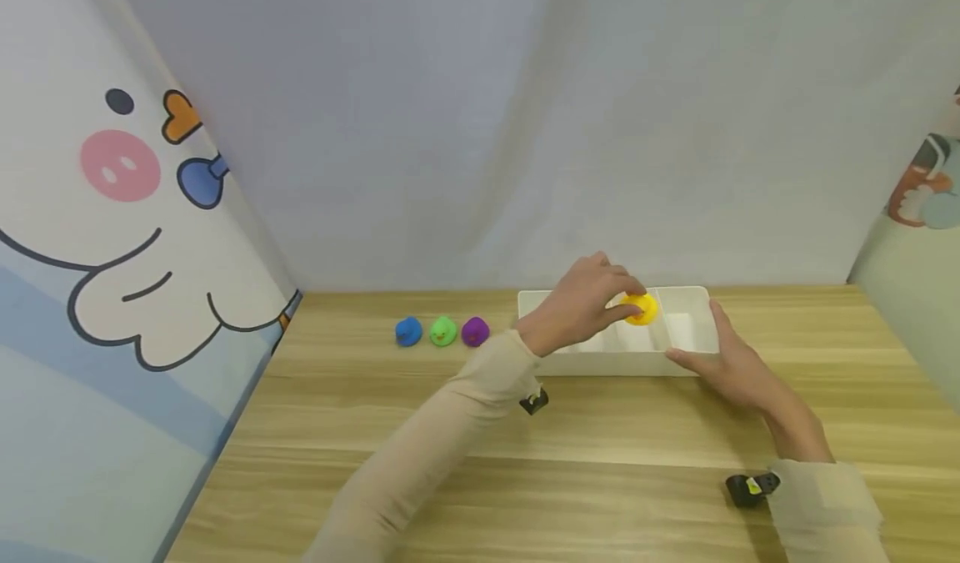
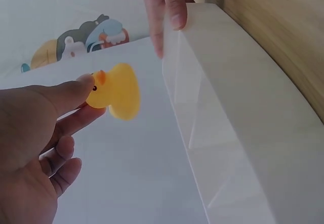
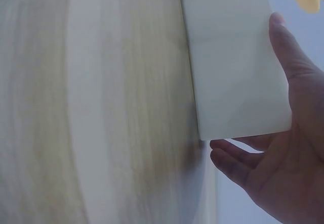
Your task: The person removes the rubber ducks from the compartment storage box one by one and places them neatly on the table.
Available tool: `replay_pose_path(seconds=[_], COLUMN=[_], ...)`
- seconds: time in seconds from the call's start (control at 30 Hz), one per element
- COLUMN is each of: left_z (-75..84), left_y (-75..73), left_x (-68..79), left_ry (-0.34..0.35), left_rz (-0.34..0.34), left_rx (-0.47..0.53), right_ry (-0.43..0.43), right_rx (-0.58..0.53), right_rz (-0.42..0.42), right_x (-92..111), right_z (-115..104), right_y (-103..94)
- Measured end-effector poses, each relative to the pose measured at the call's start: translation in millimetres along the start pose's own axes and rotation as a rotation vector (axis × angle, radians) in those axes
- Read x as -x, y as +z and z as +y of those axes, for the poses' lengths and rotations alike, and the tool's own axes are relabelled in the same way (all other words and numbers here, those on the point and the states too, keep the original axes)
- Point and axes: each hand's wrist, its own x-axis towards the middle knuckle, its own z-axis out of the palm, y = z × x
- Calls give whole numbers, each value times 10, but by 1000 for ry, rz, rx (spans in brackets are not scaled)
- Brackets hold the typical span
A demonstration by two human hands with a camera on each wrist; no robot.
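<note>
My left hand (image 1: pixel 581 306) pinches a yellow rubber duck (image 2: pixel 123 93) by its head, between thumb and forefinger. The duck hangs over the white divided box (image 1: pixel 607 365), near its right-hand compartments. In the left wrist view, the other fingers of that hand are loosely bent below the duck. At the box's right end is my right hand (image 1: pixel 742 371), gripping it with the thumb on the front rim and the fingers around the end wall. The right wrist view shows those fingers (image 3: pixel 235 161) at the bottom corner of the box.
Left of the box, a blue duck (image 1: pixel 408 331), a green duck (image 1: pixel 443 331) and a purple duck (image 1: pixel 476 332) stand in a row on the wooden table (image 1: pixel 600 496). A pale curtain (image 1: pixel 420 129) hangs behind the table, with printed cartoon panels at both sides.
</note>
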Motion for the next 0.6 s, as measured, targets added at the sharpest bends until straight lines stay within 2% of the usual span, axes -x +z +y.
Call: replay_pose_path(seconds=[0.23, 0.5, 0.6], left_z=[-137, -375, -462], left_y=[-147, -295, -371], left_x=[227, 545, 670], left_ry=[-10, -46, -42], left_rz=[34, 81, 119], left_rx=[-17, -2, -8], right_ry=[-42, 0, 18], right_rx=[-11, -12, 2], right_rz=[23, -11, -17], right_x=[10, 30, 26], right_z=[8, -7, -17], right_y=[5, 3, 5])
